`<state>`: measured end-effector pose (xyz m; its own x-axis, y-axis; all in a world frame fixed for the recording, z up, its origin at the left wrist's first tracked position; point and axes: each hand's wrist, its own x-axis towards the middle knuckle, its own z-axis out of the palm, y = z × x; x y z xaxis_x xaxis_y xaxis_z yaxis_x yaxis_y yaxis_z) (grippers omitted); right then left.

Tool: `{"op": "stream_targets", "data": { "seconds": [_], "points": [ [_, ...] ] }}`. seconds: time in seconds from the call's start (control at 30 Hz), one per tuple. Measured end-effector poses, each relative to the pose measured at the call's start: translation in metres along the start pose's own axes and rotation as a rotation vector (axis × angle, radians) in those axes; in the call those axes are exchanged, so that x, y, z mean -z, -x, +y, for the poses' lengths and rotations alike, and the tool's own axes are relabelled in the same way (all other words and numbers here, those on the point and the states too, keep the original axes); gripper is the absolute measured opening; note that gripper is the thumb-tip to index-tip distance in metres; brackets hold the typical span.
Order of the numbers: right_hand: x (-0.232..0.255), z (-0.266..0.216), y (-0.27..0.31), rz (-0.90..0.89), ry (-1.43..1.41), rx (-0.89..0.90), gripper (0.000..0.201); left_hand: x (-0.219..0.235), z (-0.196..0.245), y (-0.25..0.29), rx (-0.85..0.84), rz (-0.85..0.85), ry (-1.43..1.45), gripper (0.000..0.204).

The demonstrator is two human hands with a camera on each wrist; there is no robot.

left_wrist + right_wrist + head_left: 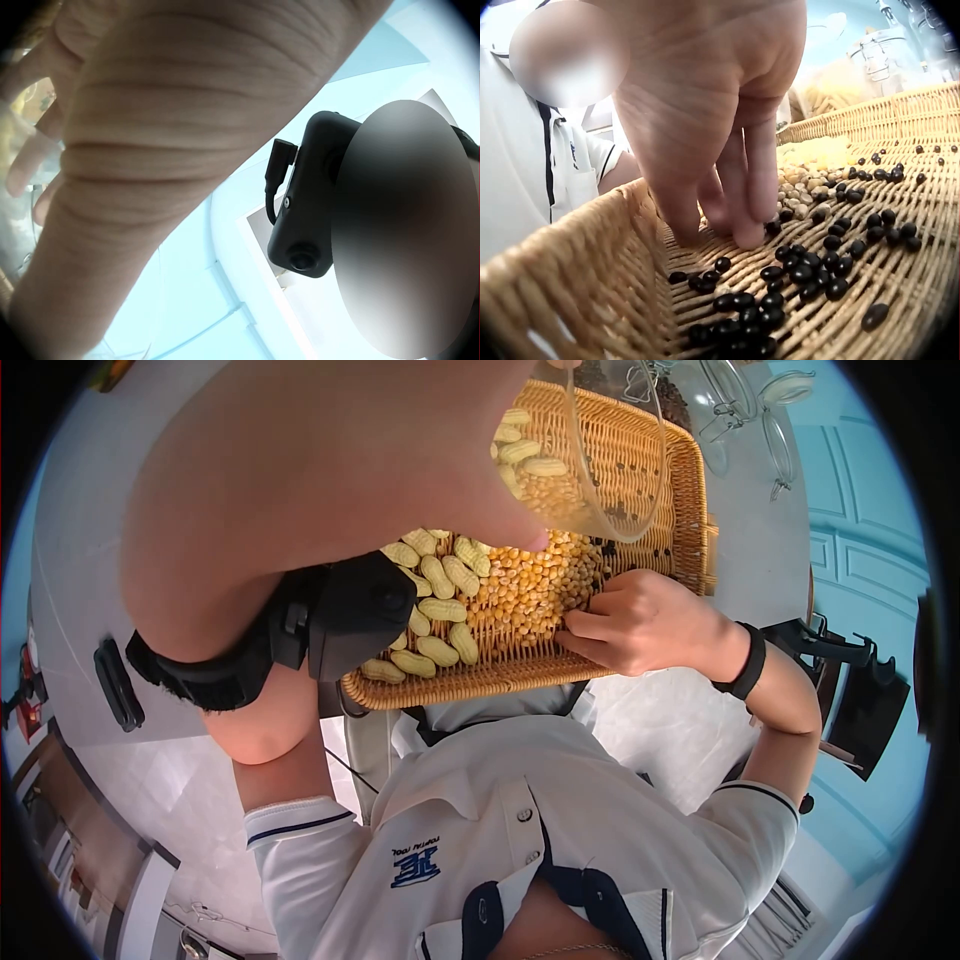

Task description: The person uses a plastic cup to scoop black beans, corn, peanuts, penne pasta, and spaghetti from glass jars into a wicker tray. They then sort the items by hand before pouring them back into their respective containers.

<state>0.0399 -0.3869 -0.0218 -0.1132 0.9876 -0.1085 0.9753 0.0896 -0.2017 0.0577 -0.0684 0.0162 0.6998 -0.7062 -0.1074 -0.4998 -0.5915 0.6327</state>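
Note:
My left hand (380,470) is raised close to the head camera over the basket and grips a clear glass jar (660,470), with the thumb tip low on its side. Much of the jar is hidden behind the hand. My right hand (650,625) reaches down inside the wicker basket (470,688) near its front side. Its fingers (750,225) point at the woven bottom, between pale corn kernels (535,585) and scattered black beans (810,270). I cannot tell whether anything lies between the fingertips. Peanuts in the shell (437,575) lie left of the corn.
Clip-top glass jars (730,400) stand at the back right on the grey table (755,510). A black object (120,685) lies at the table's left edge. The basket's raised rim runs around the grains.

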Motion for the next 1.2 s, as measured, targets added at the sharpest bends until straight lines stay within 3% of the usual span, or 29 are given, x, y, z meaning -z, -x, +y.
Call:
{"op": "stream_targets", "data": {
  "seconds": [0.17, 0.57, 0.87, 0.97, 1.2],
  "points": [
    [-0.001, -0.001, 0.006, 0.016, -0.156, -0.047, 0.013, 0.001, -0.001, 0.002, -0.001, 0.006, -0.002, 0.086],
    [0.007, -0.002, 0.003, -0.137, 0.003, -0.052, 0.019, 0.0, -0.002, 0.009, 0.012, 0.012, 0.0, 0.087],
    [0.01, -0.003, 0.013, -0.059, -0.003, -0.112, 0.026, 0.002, -0.001, 0.009, 0.016, 0.006, 0.006, 0.087],
    [0.011, -0.003, 0.013, 0.049, -0.128, -0.102, 0.026, 0.001, -0.001, 0.009, 0.017, 0.006, 0.004, 0.088],
    [0.01, -0.003, 0.005, -0.031, -0.168, -0.113, 0.022, 0.002, -0.002, 0.011, 0.021, 0.004, 0.002, 0.088]
  ]
}}
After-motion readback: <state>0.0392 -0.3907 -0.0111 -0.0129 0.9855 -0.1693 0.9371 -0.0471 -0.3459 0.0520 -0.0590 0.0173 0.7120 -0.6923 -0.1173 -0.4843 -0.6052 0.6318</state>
